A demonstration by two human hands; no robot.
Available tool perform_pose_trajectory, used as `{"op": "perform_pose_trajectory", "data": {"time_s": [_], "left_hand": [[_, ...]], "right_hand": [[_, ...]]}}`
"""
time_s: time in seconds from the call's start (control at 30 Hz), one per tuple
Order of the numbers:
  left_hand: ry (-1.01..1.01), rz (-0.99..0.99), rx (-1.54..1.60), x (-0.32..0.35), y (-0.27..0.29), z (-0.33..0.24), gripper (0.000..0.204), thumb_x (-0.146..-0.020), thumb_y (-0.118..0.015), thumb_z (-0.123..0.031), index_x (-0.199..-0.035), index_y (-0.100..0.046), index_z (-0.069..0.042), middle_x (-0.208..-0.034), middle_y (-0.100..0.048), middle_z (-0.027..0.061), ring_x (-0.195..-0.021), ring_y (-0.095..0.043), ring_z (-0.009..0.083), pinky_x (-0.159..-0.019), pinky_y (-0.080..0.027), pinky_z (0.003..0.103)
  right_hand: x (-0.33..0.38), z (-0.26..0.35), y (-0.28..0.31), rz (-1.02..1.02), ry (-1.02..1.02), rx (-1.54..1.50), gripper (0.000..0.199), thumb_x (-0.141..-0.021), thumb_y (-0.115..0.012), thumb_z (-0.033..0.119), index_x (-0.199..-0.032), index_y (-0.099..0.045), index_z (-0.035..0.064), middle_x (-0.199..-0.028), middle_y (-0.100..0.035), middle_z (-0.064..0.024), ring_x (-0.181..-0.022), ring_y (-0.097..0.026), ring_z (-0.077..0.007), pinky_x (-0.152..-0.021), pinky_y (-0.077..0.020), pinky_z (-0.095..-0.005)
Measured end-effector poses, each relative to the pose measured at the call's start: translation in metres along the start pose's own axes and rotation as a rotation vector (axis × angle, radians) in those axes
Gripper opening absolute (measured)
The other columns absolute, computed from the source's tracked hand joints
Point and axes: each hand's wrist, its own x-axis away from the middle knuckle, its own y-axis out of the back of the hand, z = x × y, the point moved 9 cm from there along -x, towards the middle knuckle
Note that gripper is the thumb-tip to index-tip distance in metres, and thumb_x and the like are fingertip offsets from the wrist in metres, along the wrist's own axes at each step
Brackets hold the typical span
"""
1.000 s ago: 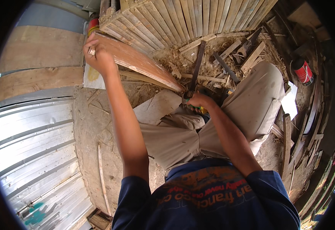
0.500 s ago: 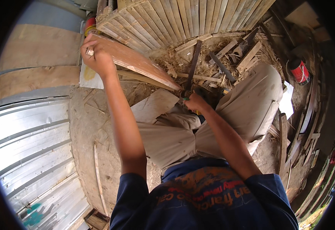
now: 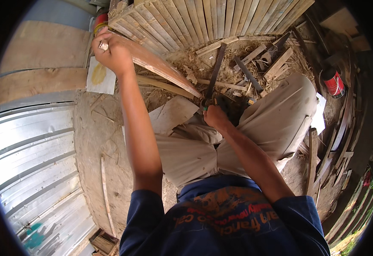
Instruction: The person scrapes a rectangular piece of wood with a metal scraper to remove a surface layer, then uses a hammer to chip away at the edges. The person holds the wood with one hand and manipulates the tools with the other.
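Ribbed metal sheeting (image 3: 35,162) is glinting at far left, where a person in a blue shirt (image 3: 227,217) and tan trousers is sitting at work on bare ground. Near a red-and-yellow can (image 3: 101,20), the left hand (image 3: 114,53) is curling tightly over the upper end of a reddish-brown board (image 3: 163,68), a small pale piece (image 3: 103,45) of unclear kind showing among its fingers. The board is slanting down to the right, below a slatted wooden panel (image 3: 186,23), its lower tip ending just short of the right hand. That right hand (image 3: 215,117) is closing in a fist around something with a green piece (image 3: 205,109) showing; its full shape is staying hidden. Over the past second the fist has been drawing slightly toward the body, away from the tip, while the left hand is keeping its hold, suggesting the board is being steadied as the right hand is working. A dark strip (image 3: 217,70) is lying beyond the fist, and a red can (image 3: 334,83) is standing at right.
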Motion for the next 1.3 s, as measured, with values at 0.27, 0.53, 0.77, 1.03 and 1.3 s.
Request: {"op": "perform_pose_trajectory", "data": {"time_s": [0.27, 0.53, 0.77, 1.03, 1.3], "left_hand": [[0.082, -0.025, -0.092, -0.037, -0.01, 0.034, 0.014, -0.08, -0.047, 0.006, -0.089, -0.057, 0.003, -0.115, -0.067, 0.0178, -0.105, -0.062, 0.0278, -0.098, -0.046, 0.037], [0.071, -0.067, -0.059, -0.059, -0.008, 0.061, 0.014, -0.078, -0.05, 0.006, -0.088, -0.059, 0.003, -0.11, -0.068, 0.0169, -0.101, -0.064, 0.0275, -0.095, -0.047, 0.036], [0.094, -0.1, -0.051, -0.068, 0.002, 0.072, 0.011, -0.08, -0.053, 0.008, -0.081, -0.061, 0.001, -0.106, -0.07, 0.0182, -0.101, -0.065, 0.0284, -0.095, -0.048, 0.037], [0.115, -0.106, -0.055, -0.07, 0.005, 0.072, 0.012, -0.081, -0.053, 0.01, -0.08, -0.061, 0.002, -0.103, -0.071, 0.0177, -0.1, -0.067, 0.0274, -0.093, -0.05, 0.036], [0.137, -0.137, -0.023, -0.078, 0.008, 0.082, 0.013, -0.08, -0.052, 0.011, -0.08, -0.062, 0.002, -0.1, -0.071, 0.0178, -0.097, -0.067, 0.0269, -0.094, -0.049, 0.036]], "right_hand": [[0.015, 0.005, 0.017, -0.352, 0.091, 0.053, 0.033, -0.103, -0.052, 0.028, -0.095, -0.062, -0.0029, -0.068, -0.064, -0.0204, -0.061, -0.068, -0.0354, -0.047, -0.0531, -0.045], [0.019, 0.005, 0.026, -0.437, 0.054, 0.157, 0.036, -0.101, -0.056, 0.029, -0.114, -0.058, -0.0038, -0.088, -0.069, -0.0212, -0.071, -0.072, -0.0373, -0.057, -0.0606, -0.0467], [0.015, 0.004, 0.032, -0.247, -0.047, 0.045, 0.036, -0.098, -0.06, 0.031, -0.105, -0.062, -0.0043, -0.089, -0.071, -0.0222, -0.08, -0.072, -0.0366, -0.066, -0.0585, -0.0469], [0.001, -0.014, 0.024, -0.109, -0.108, -0.043, 0.044, -0.098, -0.062, 0.039, -0.087, -0.068, -0.0032, -0.066, -0.063, -0.0175, -0.054, -0.063, -0.0329, -0.049, -0.0519, -0.0465], [0.014, -0.004, 0.029, -0.472, 0.097, 0.016, 0.041, -0.098, -0.061, 0.036, -0.088, -0.064, -0.0042, -0.064, -0.062, -0.0172, -0.055, -0.063, -0.0352, -0.051, -0.0524, -0.0485]]}}
